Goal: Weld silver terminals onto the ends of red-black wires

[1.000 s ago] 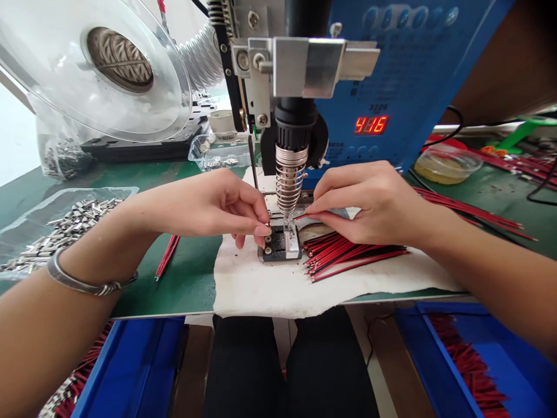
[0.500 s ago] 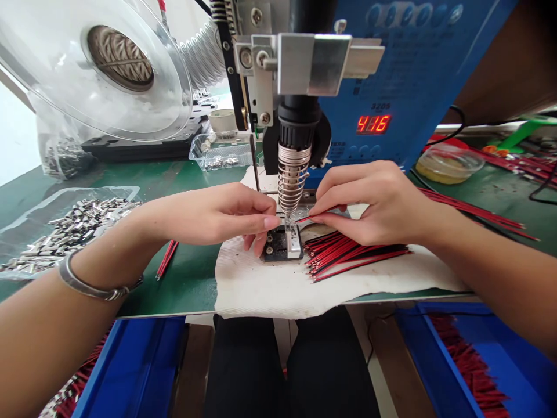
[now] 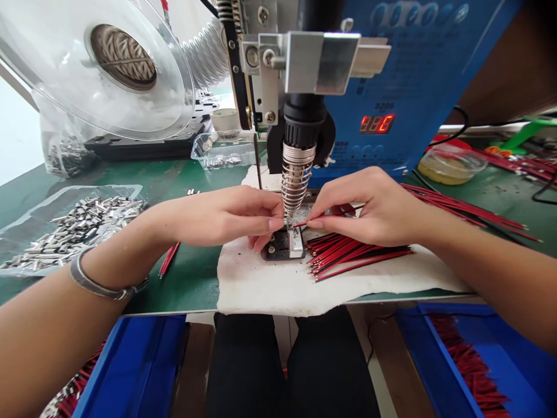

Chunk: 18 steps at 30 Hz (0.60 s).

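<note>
My right hand (image 3: pixel 369 206) pinches a thin red wire (image 3: pixel 300 224) between thumb and forefinger, its end close under the soldering iron's tip. The iron, wrapped in a coiled metal spring (image 3: pixel 298 174), points straight down. On the other side of it, my left hand (image 3: pixel 230 217) has thumb and forefinger closed together at the small black fixture (image 3: pixel 278 247); whatever they grip is hidden. Below my right hand lies a bundle of red and black wires (image 3: pixel 343 252) on a white corrugated sheet (image 3: pixel 256 290).
A clear tray (image 3: pixel 87 232) of small metal connectors is at left, near a few red wires (image 3: pixel 169 259). Behind stand the blue soldering machine (image 3: pixel 418 75) and a clear fume hood (image 3: pixel 174 110). Blue bins (image 3: pixel 134 360) sit below the table edge. More wires (image 3: pixel 470 209) lie at right.
My right hand has moved slightly left, bringing the red wire's end nearer the iron's tip. My left hand keeps its pinch at the fixture. The camera view has shifted a little.
</note>
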Each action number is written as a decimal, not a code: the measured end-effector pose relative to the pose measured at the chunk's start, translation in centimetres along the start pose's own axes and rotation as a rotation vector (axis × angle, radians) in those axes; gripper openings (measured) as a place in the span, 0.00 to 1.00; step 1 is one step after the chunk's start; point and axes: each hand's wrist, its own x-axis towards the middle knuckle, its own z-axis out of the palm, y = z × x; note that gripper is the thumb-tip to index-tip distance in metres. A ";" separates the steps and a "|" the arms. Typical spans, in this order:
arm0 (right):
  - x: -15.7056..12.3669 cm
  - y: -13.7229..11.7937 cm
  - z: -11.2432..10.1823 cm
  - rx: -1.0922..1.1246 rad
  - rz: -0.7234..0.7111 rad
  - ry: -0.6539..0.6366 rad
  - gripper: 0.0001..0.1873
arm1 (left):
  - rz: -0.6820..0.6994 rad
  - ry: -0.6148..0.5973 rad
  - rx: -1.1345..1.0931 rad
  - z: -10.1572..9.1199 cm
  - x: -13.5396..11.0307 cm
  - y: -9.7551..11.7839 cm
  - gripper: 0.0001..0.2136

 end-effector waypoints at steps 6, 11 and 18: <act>0.1 -0.2 0.1 -0.017 0.011 -0.005 0.05 | -0.018 0.006 -0.007 0.1 0.0 -0.1 0.10; 0.1 -0.4 0.3 -0.034 0.053 0.013 0.06 | -0.047 0.028 -0.031 0.3 -0.1 -0.1 0.09; 0.2 -0.8 0.5 -0.021 0.119 0.025 0.06 | -0.052 0.019 0.009 0.4 0.0 0.0 0.11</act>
